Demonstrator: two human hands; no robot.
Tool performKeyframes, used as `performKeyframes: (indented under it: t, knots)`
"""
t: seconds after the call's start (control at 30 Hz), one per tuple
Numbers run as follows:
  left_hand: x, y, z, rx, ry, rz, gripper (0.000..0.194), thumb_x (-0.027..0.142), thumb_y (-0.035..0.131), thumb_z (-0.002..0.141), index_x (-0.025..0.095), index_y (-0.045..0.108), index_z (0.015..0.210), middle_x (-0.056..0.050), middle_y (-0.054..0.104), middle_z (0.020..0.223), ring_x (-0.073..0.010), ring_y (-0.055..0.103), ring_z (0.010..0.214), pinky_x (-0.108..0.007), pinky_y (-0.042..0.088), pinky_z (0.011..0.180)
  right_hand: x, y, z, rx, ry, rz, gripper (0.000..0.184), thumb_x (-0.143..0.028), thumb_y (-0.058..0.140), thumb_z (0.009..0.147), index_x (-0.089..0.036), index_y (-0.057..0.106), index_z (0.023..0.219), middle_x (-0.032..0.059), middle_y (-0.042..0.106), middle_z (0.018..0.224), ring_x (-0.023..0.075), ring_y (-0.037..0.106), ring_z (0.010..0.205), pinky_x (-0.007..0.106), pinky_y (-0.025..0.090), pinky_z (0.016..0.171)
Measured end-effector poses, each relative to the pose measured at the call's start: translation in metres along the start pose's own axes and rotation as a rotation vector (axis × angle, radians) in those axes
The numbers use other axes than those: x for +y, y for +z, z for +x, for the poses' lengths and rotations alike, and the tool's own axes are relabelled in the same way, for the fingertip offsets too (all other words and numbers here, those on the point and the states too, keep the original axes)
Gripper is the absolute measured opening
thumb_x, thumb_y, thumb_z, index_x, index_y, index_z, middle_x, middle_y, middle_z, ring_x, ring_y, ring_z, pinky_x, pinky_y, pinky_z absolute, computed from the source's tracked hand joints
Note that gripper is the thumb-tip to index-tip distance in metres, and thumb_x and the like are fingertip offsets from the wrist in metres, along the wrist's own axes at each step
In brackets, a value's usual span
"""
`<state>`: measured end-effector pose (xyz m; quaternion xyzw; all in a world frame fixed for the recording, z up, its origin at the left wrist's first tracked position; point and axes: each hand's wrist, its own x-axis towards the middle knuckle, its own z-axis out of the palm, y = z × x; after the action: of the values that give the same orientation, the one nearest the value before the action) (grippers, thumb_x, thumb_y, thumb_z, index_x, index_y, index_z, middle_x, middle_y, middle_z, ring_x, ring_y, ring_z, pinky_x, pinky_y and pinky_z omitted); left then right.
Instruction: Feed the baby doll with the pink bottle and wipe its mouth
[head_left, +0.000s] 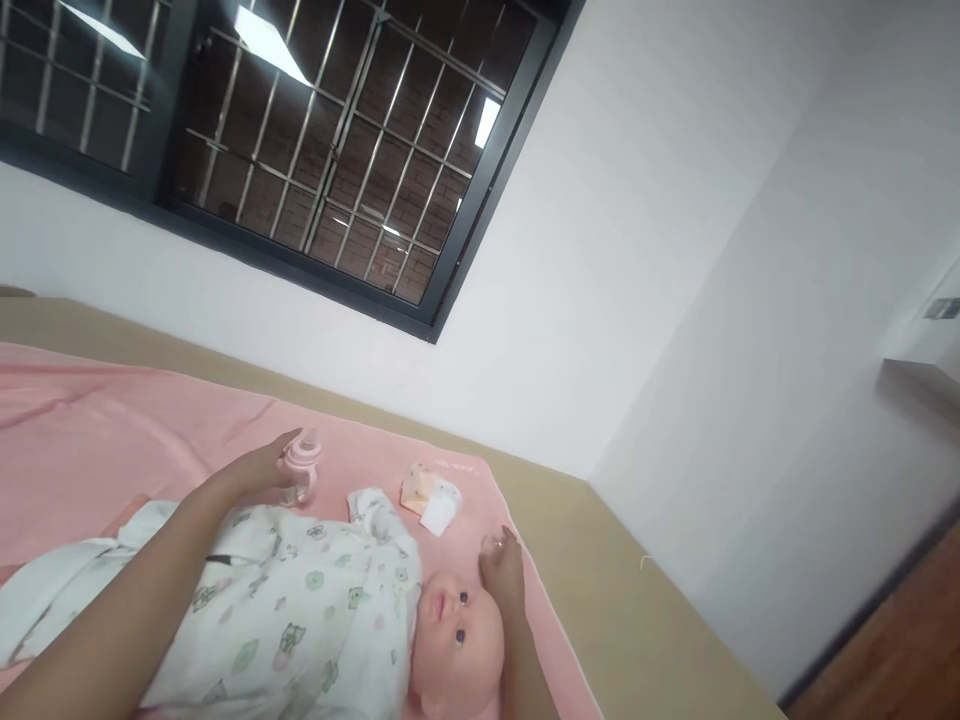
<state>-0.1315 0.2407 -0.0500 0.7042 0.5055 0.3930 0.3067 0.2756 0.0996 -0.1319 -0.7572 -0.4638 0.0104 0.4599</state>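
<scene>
My left hand [264, 468] is closed around a pink baby bottle [304, 460] with a clear nipple on top, held upright beside the doll. My right hand [504, 575] is curled near the top of the doll's head, with a small clear cap [492, 544] at its fingertips. Between my arms a baby doll [459, 640] lies on its back, its head toward the right. It wears a white printed outfit [300, 610]. My left forearm passes over the doll's clothed body and hides part of it.
A small patterned tissue pack [430, 495] with white showing lies between my hands. Everything rests on a pink blanket [150, 420] spread over a tan surface [592, 560]. Behind are a white wall [570, 300] and a barred window [322, 150].
</scene>
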Motion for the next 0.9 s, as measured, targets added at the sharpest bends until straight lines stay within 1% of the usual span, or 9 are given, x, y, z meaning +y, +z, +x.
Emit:
performKeyframes:
  t: [0.1, 0.17, 0.23, 0.4, 0.53, 0.6, 0.67, 0.77, 0.9]
  knots:
    - [0.001, 0.002, -0.001, -0.146, -0.059, -0.075, 0.067, 0.029, 0.054, 0.053, 0.016, 0.048, 0.119, -0.008, 0.071, 0.085, -0.03, 0.069, 0.076, -0.034, 0.054, 0.059, -0.002, -0.001, 0.0, 0.015, 0.017, 0.004, 0.064, -0.039, 0.045, 0.075, -0.007, 0.047, 0.13, 0.0221, 0.054, 0.129, 0.0337, 0.05, 0.122, 0.043, 0.041, 0.101]
    - [0.0, 0.002, 0.0, -0.173, -0.077, -0.088, 0.062, 0.03, 0.055, 0.053, 0.017, 0.047, 0.113, -0.01, 0.071, 0.09, -0.031, 0.069, 0.084, -0.034, 0.055, 0.062, -0.004, -0.001, 0.0, 0.023, 0.021, 0.02, 0.064, -0.04, 0.044, 0.076, -0.006, 0.047, 0.131, 0.0222, 0.053, 0.129, 0.0336, 0.05, 0.123, 0.043, 0.04, 0.102]
    - [-0.001, 0.002, 0.001, -0.148, -0.09, -0.061, 0.061, 0.032, 0.058, 0.052, 0.018, 0.045, 0.109, -0.01, 0.07, 0.093, -0.0325, 0.068, 0.089, -0.035, 0.055, 0.067, -0.005, -0.001, 0.0, 0.03, 0.033, 0.039, 0.065, -0.041, 0.043, 0.076, -0.005, 0.046, 0.13, 0.0228, 0.053, 0.129, 0.0337, 0.049, 0.123, 0.044, 0.039, 0.103]
    - [-0.002, 0.002, 0.005, -0.072, -0.12, 0.079, 0.058, 0.035, 0.065, 0.048, 0.02, 0.041, 0.098, -0.011, 0.068, 0.089, -0.0367, 0.066, 0.088, -0.039, 0.05, 0.071, -0.005, -0.002, 0.0, 0.032, 0.057, 0.072, 0.066, -0.041, 0.045, 0.075, -0.004, 0.044, 0.13, 0.0231, 0.055, 0.125, 0.0331, 0.052, 0.119, 0.043, 0.04, 0.102]
    - [-0.005, 0.003, 0.008, -0.016, -0.137, 0.165, 0.058, 0.037, 0.068, 0.047, 0.022, 0.042, 0.097, -0.011, 0.068, 0.087, -0.041, 0.064, 0.092, -0.041, 0.048, 0.072, -0.009, -0.003, 0.0, 0.037, 0.056, 0.119, 0.068, -0.038, 0.049, 0.072, -0.007, 0.042, 0.133, 0.0213, 0.052, 0.129, 0.0305, 0.052, 0.119, 0.041, 0.041, 0.101]
    - [-0.005, 0.002, 0.01, 0.006, -0.139, 0.181, 0.059, 0.037, 0.068, 0.048, 0.023, 0.043, 0.099, -0.011, 0.068, 0.09, -0.0414, 0.063, 0.095, -0.041, 0.047, 0.073, -0.013, -0.005, 0.002, 0.044, 0.064, 0.152, 0.069, -0.038, 0.05, 0.071, -0.009, 0.041, 0.133, 0.0208, 0.05, 0.131, 0.029, 0.053, 0.117, 0.041, 0.042, 0.1]
    - [-0.001, 0.0, 0.011, 0.03, -0.135, 0.182, 0.059, 0.035, 0.068, 0.049, 0.022, 0.044, 0.101, -0.012, 0.067, 0.098, -0.0407, 0.062, 0.099, -0.041, 0.047, 0.077, -0.021, -0.008, 0.006, 0.055, 0.071, 0.191, 0.07, -0.039, 0.051, 0.071, -0.012, 0.039, 0.134, 0.0194, 0.051, 0.13, 0.0271, 0.055, 0.113, 0.041, 0.043, 0.098]
    - [0.017, -0.005, 0.009, 0.056, -0.101, 0.139, 0.063, 0.037, 0.067, 0.052, 0.02, 0.045, 0.108, -0.014, 0.065, 0.109, -0.0367, 0.061, 0.104, -0.04, 0.047, 0.082, -0.041, -0.018, 0.013, 0.071, 0.051, 0.276, 0.07, -0.04, 0.055, 0.071, -0.015, 0.037, 0.133, 0.0171, 0.053, 0.127, 0.0248, 0.056, 0.11, 0.04, 0.046, 0.096]
    - [0.054, -0.005, -0.002, 0.028, 0.007, 0.018, 0.07, 0.045, 0.069, 0.056, 0.018, 0.046, 0.116, -0.012, 0.063, 0.115, -0.0287, 0.061, 0.109, -0.033, 0.049, 0.086, -0.09, -0.041, 0.015, 0.063, 0.004, 0.415, 0.073, -0.044, 0.061, 0.07, -0.017, 0.035, 0.133, 0.0159, 0.05, 0.13, 0.0231, 0.057, 0.11, 0.036, 0.049, 0.093]
